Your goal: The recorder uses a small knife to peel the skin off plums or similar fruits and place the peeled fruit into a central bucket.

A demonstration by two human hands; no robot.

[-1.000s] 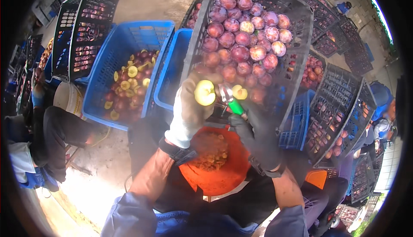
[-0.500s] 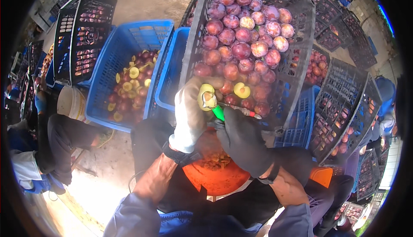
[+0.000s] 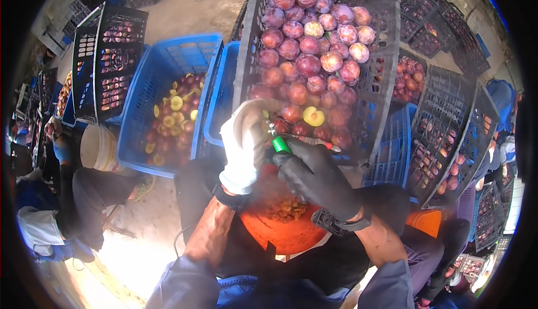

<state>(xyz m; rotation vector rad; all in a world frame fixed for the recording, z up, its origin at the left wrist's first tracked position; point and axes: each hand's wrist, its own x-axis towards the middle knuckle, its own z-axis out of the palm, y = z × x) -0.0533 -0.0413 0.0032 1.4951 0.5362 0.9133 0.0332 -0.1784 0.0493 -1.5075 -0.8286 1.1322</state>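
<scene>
At the frame's centre, the black-gloved right hand [image 3: 314,170] grips a green-handled metal tool [image 3: 280,144], its long axis slanting upper-left toward the white-gloved left hand [image 3: 244,141], curled around a mostly hidden yellow-green cut plum [image 3: 266,115].

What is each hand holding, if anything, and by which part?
The right hand holds a green-handled tool by its handle. The left hand curls near the metal end; what it holds, if anything, cannot be told.

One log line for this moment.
right hand: holds green-handled tool; left hand: curled near tool tip; cut plum: in crate; orange bucket: below
</scene>
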